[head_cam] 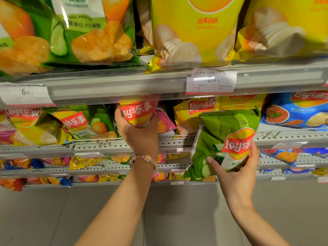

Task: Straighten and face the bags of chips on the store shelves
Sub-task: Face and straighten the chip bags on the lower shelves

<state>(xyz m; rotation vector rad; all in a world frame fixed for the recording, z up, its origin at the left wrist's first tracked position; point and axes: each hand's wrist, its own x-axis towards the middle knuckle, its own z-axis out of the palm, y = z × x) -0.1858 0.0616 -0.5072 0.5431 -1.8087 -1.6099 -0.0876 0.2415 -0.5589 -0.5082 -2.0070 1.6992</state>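
- Your right hand [237,174] is nearest the camera, out in front of the shelving; its fingers and thumb curl round the lower end of a green bag [223,137] of chips, gripping it.
- That green bag is held clear of the shelves, tilted, logo facing you, in front of the front edge of the middle shelf [99,145].
- Your left hand [136,132] reaches up to the middle shelf, just under the front rail of the upper shelf [124,82], and its fingers wrap round a pink bag [137,112], gripping it from below.
- A bead bracelet [143,159] sits on your left wrist.
- Left of the pink bag on the middle shelf, a green cucumber bag [79,123] leans askew.
- Right of it, a yellow bag [191,110] stands behind the held green one; blue bags [292,110] fill the shelf's right end.
- On the upper shelf, large green bags [71,32] sit left and yellow classic-flavour bags [204,29] right, above a price tag [211,81] on the rail.
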